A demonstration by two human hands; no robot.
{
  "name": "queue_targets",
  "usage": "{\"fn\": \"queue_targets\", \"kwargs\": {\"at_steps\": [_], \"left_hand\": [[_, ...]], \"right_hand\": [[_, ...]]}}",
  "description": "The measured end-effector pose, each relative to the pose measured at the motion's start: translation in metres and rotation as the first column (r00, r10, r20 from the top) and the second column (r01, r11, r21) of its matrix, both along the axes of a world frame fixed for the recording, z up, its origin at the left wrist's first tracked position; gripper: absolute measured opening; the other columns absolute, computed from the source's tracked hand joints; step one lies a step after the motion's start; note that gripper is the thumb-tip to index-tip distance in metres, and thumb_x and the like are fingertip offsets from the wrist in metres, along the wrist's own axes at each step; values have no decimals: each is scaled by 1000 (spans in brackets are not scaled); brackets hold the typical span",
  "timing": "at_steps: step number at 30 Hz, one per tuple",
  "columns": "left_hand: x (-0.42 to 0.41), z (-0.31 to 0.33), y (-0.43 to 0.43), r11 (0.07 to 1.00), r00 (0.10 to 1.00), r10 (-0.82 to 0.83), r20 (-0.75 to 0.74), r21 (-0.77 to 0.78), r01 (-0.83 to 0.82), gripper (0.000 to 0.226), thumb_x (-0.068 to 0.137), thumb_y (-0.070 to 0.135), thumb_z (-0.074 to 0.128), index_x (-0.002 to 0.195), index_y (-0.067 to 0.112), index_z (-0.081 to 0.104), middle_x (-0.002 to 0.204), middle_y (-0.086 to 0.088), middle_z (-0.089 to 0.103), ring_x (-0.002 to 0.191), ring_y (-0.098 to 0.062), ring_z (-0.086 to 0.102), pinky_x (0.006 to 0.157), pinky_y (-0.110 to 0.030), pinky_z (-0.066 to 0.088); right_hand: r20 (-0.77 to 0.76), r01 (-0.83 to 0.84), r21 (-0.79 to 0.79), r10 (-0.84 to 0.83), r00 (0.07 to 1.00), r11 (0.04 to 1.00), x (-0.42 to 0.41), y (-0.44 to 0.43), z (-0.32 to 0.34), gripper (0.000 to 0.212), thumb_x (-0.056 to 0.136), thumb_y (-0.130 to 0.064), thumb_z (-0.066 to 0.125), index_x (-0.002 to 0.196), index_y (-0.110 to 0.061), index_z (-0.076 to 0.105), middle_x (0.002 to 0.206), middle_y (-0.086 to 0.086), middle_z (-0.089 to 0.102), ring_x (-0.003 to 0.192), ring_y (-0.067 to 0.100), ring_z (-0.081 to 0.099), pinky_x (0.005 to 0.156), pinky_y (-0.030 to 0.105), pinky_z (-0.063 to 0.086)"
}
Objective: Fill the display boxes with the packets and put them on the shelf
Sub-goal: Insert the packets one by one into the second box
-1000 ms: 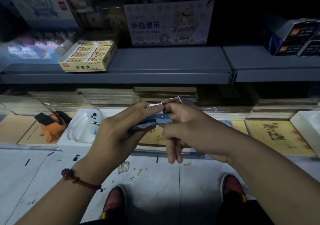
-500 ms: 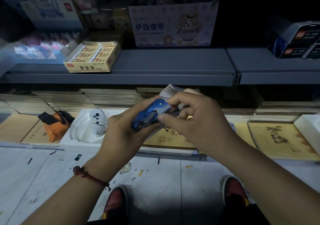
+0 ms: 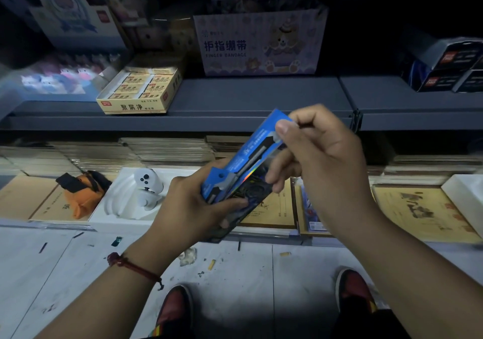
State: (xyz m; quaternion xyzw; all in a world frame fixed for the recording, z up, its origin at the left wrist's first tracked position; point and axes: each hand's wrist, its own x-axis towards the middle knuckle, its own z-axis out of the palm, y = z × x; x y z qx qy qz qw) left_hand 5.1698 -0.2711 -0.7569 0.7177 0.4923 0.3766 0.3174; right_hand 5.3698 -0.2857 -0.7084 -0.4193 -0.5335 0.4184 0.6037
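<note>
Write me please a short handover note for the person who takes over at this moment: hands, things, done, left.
Left hand: grips the lower end of the blue packet.
Right hand: pinches its upper end.
Done: a yellow display box, full of packets, stands on the shelf.
To do: the blue packet is in no box yet; box it, then shelve.

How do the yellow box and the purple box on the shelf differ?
The yellow box lies low, open on rows of small packs; the purple box stands taller. The yellow box sits at the front edge of the grey shelf, the purple box further back. Both rest on it.
</note>
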Motion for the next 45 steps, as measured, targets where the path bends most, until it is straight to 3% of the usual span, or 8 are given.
{"fn": "queue_targets", "kwargs": {"at_steps": [9,12,21,27,31,36,41,45], "left_hand": [[6,12,-6,1000,996,17,90,-28,-14,46,63,41,82,88,71,60,73,22,72,55,-20,69,53,-17,54],[3,10,-4,998,995,50,91,-39,-46,61,67,24,89,92,72,60,75,16,74,51,-20,69,49,-20,54],[3,13,-5,989,985,97,145,-124,-79,74,73,13,87,103,74,59,84,16,76,64,-38,69,46,-24,56],[5,10,-6,985,967,143,211,-126,-119,66,75,3,85,111,54,65,84,-2,73,58,-14,65,47,-19,54],[3,11,-7,983,961,146,234,-142,-115,66,77,2,82,113,53,63,83,10,74,62,-2,69,47,-16,52],[1,9,-7,986,962,132,237,-134,-102,67,77,3,83,116,54,63,89,6,75,72,-11,74,49,-20,55],[3,8,-8,991,961,96,261,-116,-67,72,77,2,82,110,64,64,81,-11,71,52,-21,58,47,-29,57],[3,7,-8,995,965,77,250,-82,-58,74,77,2,83,110,66,63,82,-9,71,57,-23,60,51,-27,58]], "right_hand": [[-125,-174,-218,149,981,960,-20,-4,-8,7,95,-5,66,101,-2,64,82,23,73,66,36,68,57,31,58],[-184,-159,-219,119,976,963,-14,-1,-6,12,96,-7,66,107,-1,66,89,17,77,80,34,74,74,35,63],[-310,59,-258,-140,940,964,6,12,4,7,98,-13,62,92,-16,65,77,2,65,64,13,49,57,26,41],[-56,195,-220,-212,976,956,10,14,-4,24,93,-31,60,82,-23,80,103,6,76,90,22,69,94,56,54],[-11,230,-150,-234,972,962,14,11,-4,27,102,-27,60,88,-8,73,66,6,69,56,20,64,65,42,54],[-83,279,-92,-287,954,956,14,12,-4,27,103,-24,61,93,-1,70,65,2,70,62,25,72,69,46,62],[-37,303,-59,-305,952,951,9,11,-4,21,103,-21,60,94,-5,70,70,1,73,63,24,75,72,58,61],[42,281,-19,-280,959,959,5,7,-5,14,103,-19,60,107,-16,74,81,4,76,69,22,76,71,51,63]]}}
